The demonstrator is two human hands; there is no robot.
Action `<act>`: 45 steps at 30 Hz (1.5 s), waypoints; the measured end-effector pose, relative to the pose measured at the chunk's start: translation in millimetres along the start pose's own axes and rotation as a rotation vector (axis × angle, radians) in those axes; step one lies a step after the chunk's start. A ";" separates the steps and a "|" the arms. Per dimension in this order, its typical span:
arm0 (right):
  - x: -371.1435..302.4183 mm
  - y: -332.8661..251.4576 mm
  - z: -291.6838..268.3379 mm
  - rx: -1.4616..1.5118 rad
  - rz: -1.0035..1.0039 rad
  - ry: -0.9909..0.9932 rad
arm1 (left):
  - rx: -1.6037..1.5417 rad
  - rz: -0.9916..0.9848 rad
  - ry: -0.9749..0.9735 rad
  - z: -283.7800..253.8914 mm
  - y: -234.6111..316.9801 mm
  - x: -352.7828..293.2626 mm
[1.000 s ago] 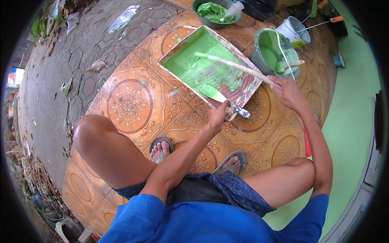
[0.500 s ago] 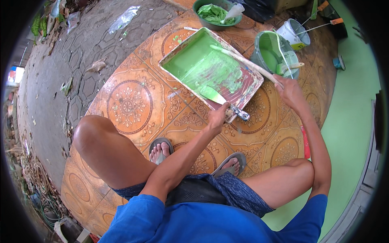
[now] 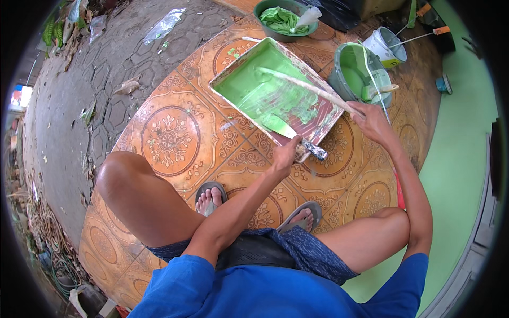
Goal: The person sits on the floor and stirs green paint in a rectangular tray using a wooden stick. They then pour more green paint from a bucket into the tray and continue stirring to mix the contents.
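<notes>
A rectangular paint tray [image 3: 328,125] with a pale, paint-stained rim lies tilted across the tiles in front of me, green paint pooled toward its far end. My right hand [image 3: 371,123] is closed around the near end of a long pale wooden stick [image 3: 318,91]. The stick's other end rests in the paint. At the tray's near edge, my left hand [image 3: 285,155] grips the rim. Beside its thumb lies a flat tool [image 3: 279,126] with a green-coated end and a paint-smeared handle [image 3: 315,149], perhaps a brush or scraper. The left fingertips are partly hidden under the rim.
Right of the tray stands a bucket [image 3: 336,79] of green paint with a brush [image 3: 383,91] across it. Behind it is a white pail [image 3: 377,45]. A green basin [image 3: 297,37] with a bag sits at the back. A green wall [image 3: 461,153] borders the right.
My right hand has moved slightly left and nearer to me, sliding the stick's far end leftward through the paint. The left hand and tray stay almost in place.
</notes>
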State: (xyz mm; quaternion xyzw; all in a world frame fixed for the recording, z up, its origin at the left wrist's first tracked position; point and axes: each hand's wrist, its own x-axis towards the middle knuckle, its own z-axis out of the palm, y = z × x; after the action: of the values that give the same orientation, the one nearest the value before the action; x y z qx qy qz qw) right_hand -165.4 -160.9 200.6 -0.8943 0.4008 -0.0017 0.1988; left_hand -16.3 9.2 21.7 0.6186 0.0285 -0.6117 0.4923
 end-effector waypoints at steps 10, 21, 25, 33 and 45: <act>10.6 0.7 16.6 0.025 0.008 -0.031 | 0.013 -0.018 -0.007 -3.6 -8.1 10.4; 6.5 -31.6 29.0 0.003 -0.092 -0.101 | 0.001 -0.036 0.002 -2.9 -3.2 4.5; 3.3 -39.2 34.2 -0.001 -0.240 -0.082 | -0.056 -0.040 0.021 -1.4 -3.6 3.5; 2.9 -50.6 -4.2 -0.160 -0.118 -0.176 | -0.002 -0.012 0.027 -7.3 -6.9 8.3; -11.6 -28.0 -7.4 -0.134 -0.050 -0.061 | -0.015 -0.046 0.018 -5.2 -3.5 7.6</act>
State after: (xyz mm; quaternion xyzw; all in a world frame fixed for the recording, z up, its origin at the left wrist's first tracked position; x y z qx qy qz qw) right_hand -154.5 -138.3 219.2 -0.9150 0.3714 0.0473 0.1503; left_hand -12.8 10.0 12.5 0.6197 0.0516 -0.6170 0.4824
